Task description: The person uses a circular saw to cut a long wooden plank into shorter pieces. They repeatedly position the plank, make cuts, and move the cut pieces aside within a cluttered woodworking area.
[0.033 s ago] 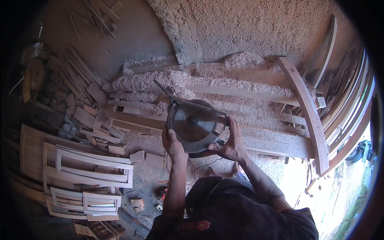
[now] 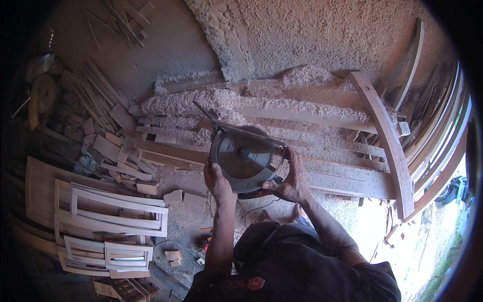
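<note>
A circular saw point(image 2: 245, 156) is held up in front of me, its round blade and dark guard facing upward. My left hand point(image 2: 220, 181) grips the saw's left lower edge, thumb resting on the rim. On the right lower side, my right hand point(image 2: 292, 182) is closed round the saw, its thumb by a small knob and its fingers partly hidden behind the body. A flat metal base edge runs across the top of the saw, with a dark arm sticking out to the upper left. The saw's handle and underside are hidden.
Long boards point(image 2: 312, 113) covered with wood shavings lie beyond the saw. A curved plank point(image 2: 385, 136) leans at right, beside stacked curved strips point(image 2: 437, 136). Offcuts point(image 2: 105, 147) are heaped at left, above pale wooden frames point(image 2: 118, 200). A cord point(image 2: 261, 205) trails on the floor.
</note>
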The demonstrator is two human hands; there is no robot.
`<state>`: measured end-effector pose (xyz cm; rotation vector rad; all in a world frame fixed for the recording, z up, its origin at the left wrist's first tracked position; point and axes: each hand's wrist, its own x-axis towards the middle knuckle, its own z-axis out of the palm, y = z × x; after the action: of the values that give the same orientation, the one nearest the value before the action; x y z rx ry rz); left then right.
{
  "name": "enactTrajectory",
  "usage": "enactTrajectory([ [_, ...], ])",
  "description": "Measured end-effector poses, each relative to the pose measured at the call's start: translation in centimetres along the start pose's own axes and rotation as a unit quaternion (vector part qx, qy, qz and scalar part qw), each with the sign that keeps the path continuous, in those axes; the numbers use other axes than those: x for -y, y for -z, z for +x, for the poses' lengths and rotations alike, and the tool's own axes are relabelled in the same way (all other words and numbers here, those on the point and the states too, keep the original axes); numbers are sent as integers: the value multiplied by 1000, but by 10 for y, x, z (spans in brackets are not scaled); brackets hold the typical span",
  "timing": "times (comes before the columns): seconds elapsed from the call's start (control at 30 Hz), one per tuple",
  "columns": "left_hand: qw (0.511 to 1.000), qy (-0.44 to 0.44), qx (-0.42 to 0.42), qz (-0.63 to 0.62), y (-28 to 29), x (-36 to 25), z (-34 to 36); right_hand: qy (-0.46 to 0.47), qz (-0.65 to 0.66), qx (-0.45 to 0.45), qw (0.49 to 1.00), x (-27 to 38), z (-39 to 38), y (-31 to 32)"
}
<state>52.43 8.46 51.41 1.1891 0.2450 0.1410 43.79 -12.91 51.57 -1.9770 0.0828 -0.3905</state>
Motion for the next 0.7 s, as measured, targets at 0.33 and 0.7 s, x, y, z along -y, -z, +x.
enactTrajectory([
  [0.33, 1000, -22, -9, -1, -12, 2, -1, 37, -23, -10, 999, -10, 15, -2],
  [0.7, 999, -18, 16, -30, -8, 2, 3, 17, 29, -20, 999, -15, 12, -9],
])
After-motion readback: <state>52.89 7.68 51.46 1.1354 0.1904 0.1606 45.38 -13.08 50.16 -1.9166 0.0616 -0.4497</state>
